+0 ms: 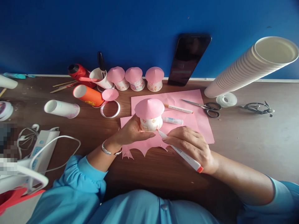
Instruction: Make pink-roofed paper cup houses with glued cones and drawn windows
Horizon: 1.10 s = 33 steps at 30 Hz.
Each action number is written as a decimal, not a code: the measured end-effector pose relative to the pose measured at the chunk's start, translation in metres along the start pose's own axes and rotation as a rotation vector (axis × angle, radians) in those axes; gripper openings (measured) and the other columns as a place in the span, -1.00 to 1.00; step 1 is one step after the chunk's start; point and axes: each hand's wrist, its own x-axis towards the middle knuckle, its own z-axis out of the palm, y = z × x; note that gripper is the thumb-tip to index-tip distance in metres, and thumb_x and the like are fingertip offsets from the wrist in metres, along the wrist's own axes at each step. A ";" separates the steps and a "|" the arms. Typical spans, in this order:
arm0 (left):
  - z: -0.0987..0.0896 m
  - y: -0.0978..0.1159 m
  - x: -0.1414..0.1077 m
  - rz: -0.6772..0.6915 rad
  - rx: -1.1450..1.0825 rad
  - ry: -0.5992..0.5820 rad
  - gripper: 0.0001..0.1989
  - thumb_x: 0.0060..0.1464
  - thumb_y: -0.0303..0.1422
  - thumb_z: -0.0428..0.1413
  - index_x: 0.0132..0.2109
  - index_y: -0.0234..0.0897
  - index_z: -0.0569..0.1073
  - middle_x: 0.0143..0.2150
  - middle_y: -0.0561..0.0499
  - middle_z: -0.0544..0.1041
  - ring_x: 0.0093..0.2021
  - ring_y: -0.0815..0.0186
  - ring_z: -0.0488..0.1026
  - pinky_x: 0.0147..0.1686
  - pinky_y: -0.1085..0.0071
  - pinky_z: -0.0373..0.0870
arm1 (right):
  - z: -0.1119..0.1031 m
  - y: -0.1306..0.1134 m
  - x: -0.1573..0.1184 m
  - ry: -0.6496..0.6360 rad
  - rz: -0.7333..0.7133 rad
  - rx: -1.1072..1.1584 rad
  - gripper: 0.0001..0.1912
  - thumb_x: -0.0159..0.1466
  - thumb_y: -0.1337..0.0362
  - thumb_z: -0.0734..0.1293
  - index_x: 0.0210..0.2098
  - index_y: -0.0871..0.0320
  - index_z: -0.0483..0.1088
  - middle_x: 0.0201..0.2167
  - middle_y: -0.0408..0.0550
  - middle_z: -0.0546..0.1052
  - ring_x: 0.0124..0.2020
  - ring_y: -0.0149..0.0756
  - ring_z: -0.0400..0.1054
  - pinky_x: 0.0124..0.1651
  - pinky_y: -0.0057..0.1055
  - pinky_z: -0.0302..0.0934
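My left hand (135, 132) is closed around the lower left of a small white paper-cup house (151, 123) with a pink cone roof (149, 108). Orange drawings mark its wall. In my right hand (191, 144) is a white marker (184, 157) with an orange-red end, its tip touching or very near the cup's lower right edge. Beneath the hands lie pink paper sheets (203, 124), one with a scalloped cut edge. A capped marker (181, 108) and a white glue tube (173, 120) rest on them, behind my right hand.
Three similar pink-roofed cups (154, 77) stand at the back, beside a phone (189, 59) leaning on the blue wall. Scissors (211, 109), tape (226, 100) and a tall cup stack (245, 71) are right. Left are an orange cup (90, 95) and a power strip (43, 149).
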 end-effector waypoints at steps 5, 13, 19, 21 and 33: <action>-0.001 0.003 0.000 -0.033 -0.014 -0.001 -0.59 0.04 -0.24 0.37 0.03 -0.19 0.53 -0.09 -0.04 0.63 -0.03 0.08 0.61 0.02 0.08 0.62 | -0.001 -0.001 0.001 0.015 -0.012 0.000 -0.65 0.37 0.48 0.33 0.14 0.27 0.45 -0.22 0.07 0.58 -0.22 -0.18 0.50 -0.20 -0.22 0.45; 0.000 0.001 0.006 0.040 0.000 0.008 -0.55 0.00 -0.15 0.42 -0.03 -0.26 0.53 -0.09 -0.10 0.62 -0.01 0.09 0.56 0.02 0.14 0.58 | -0.004 -0.006 0.005 0.053 -0.030 -0.020 -0.62 0.37 0.46 0.37 0.18 0.28 0.45 -0.26 0.04 0.56 -0.22 -0.18 0.51 -0.21 -0.23 0.47; 0.000 -0.002 0.004 0.012 -0.025 -0.013 -0.62 0.03 -0.20 0.40 -0.06 -0.23 0.52 -0.13 -0.04 0.60 -0.04 0.11 0.55 0.01 0.11 0.57 | -0.005 -0.006 0.006 0.045 -0.018 -0.047 -0.62 0.41 0.44 0.34 0.21 0.21 0.43 -0.24 0.04 0.57 -0.19 -0.18 0.53 -0.21 -0.22 0.49; 0.000 -0.003 0.004 0.015 -0.023 -0.023 -0.61 0.03 -0.22 0.40 -0.03 -0.21 0.52 -0.12 -0.04 0.61 -0.04 0.10 0.55 0.00 0.10 0.57 | -0.005 -0.006 0.006 0.048 -0.022 -0.051 -0.60 0.40 0.45 0.35 0.22 0.21 0.42 -0.24 0.04 0.57 -0.20 -0.18 0.53 -0.22 -0.22 0.49; 0.001 -0.003 0.004 0.026 -0.046 -0.021 -0.62 0.00 -0.26 0.42 -0.08 -0.27 0.53 -0.18 -0.05 0.64 -0.14 0.16 0.58 -0.10 0.21 0.60 | -0.004 -0.005 0.006 0.022 -0.016 -0.037 -0.58 0.40 0.46 0.34 0.23 0.22 0.41 -0.24 0.04 0.58 -0.20 -0.17 0.53 -0.18 -0.21 0.49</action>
